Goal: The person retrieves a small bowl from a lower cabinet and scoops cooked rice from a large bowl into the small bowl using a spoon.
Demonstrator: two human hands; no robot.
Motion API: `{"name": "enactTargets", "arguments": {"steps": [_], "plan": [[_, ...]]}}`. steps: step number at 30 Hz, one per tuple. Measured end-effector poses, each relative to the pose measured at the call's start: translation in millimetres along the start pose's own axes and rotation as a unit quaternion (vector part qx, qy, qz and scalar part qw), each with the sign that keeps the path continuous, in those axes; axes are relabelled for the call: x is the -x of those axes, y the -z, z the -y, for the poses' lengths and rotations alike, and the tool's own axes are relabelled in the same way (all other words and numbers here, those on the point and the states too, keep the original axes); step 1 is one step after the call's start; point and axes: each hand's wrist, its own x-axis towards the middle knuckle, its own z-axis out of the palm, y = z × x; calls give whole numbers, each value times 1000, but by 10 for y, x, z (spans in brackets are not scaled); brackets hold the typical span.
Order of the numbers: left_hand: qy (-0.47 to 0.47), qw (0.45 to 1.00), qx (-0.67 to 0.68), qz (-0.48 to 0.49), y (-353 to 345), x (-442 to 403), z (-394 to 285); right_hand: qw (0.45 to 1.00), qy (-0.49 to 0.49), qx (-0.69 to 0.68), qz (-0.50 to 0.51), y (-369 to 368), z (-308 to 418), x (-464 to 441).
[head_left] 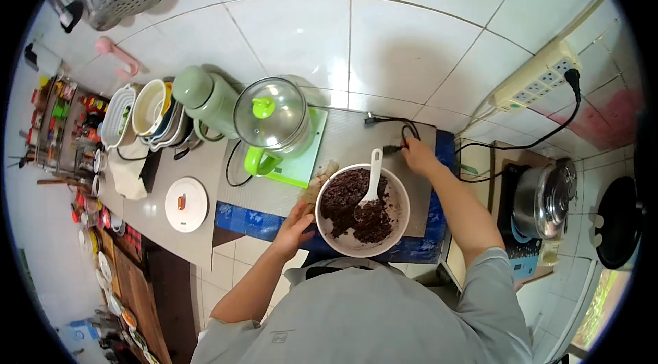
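A: ok so from where I'm standing, the right hand (419,158) is pinching a thin black cable (396,119) between fingers and thumb, just past the upper right rim of the bowl. Cable's looped on the silver-grey worktop with blue edging (436,210), one plug end lying off toward the tiles.

B: nice, and the left hand (293,228)?

A: fingers loosely spread, nothing gripped afaict. It's right beside the round white bowl (404,223), left side. Can't tell if it's actually touching.

B: what's in the bowl?

A: dark purple-brown grainy food (343,196), with a white plastic paddle spoon (374,175) stuck in it, handle leaning up over the far rim. Bowl's at the near edge, right in front of the person's grey shirt (356,316).

B: anything else around?

A: yeah, a clear pot with a glass lid and lime-green handle (255,160) up left on a flat pale-green board (291,175), and a shiny steel pot (538,203) well off to the right.
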Motion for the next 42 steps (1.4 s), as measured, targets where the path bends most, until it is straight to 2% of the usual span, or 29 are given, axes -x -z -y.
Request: {"name": "enactTargets", "arguments": {"steps": [3, 6, 8, 9, 11, 12, 14, 15, 18, 19, 20, 22, 24, 26, 29, 30, 31, 34, 36, 37, 38, 40, 42], "plan": [[-14, 1000, -4, 23, -74, -9, 41, 991, 56, 123, -6, -162, 120, 157], [-27, 997, 29, 67, -154, -84, 7, 988, 76, 107, -81, -76, 130, 310], [-41, 996, 49, 65, -201, -166, 38, 989, 10, -125, -72, 62, 109, 529], [-44, 995, 63, 57, -233, -218, 59, 969, -25, -238, -64, 85, 82, 658], [-50, 994, 98, 29, -308, -270, 88, 923, -19, -384, -9, -202, -38, 894], [-63, 996, 69, 11, -298, -357, 187, 891, -15, -453, 18, -325, -88, 1026], [-95, 995, 10, -29, -215, -574, 352, 863, -56, -501, 34, -519, 48, 1263], [-92, 991, 90, -16, -284, -603, 379, 847, -76, -525, 43, -596, 122, 1354], [-115, 990, 51, -59, -188, -853, 620, 650, -133, -746, 57, -766, 261, 1434], [-124, 988, 35, -83, -315, -652, 531, 647, -106, -752, 66, -714, 275, 1461], [-149, 985, 88, -22, -463, -414, 367, 668, -109, -735, 48, -587, 360, 1517], [-166, 975, 128, -66, -529, -221, 352, 635, -141, -755, 81, -290, 580, 1680], [-128, 978, 160, -36, -675, 281, 183, 635, -101, -760, 93, -254, 607, 1716], [-116, 975, 187, -27, -663, 557, 114, 682, -113, -719, 76, -97, 892, 1853], [-161, 960, 228, -8, -427, 843, 199, 738, -117, -662, 51, 65, 1467, 2097], [-176, 957, 232, -3, -338, 1003, 186, 741, -109, -661, 52, 24, 1602, 2121], [-166, 959, 227, -25, -251, 1193, 191, 744, -104, -658, 54, -73, 1705, 2178], [-235, 942, 236, -31, 226, 1613, 321, 751, -49, -653, 81, -353, 2128, 2302], [-214, 938, 245, -119, 351, 2041, 365, 758, -21, -643, 107, -504, 2453, 2411], [-231, 934, 245, -121, 578, 2138, 572, 768, -49, -625, 128, -561, 2732, 2528], [-252, 928, 243, -130, 812, 2209, 804, 737, -14, -653, 174, -707, 2924, 2587], [-204, 918, 304, -155, 1201, 2537, 1051, 722, 12, -648, 241, -1019, 3359, 2767], [-187, 916, 274, -225, 1348, 3110, 1040, 712, 27, -634, 299, -1177, 3788, 2994]]}}
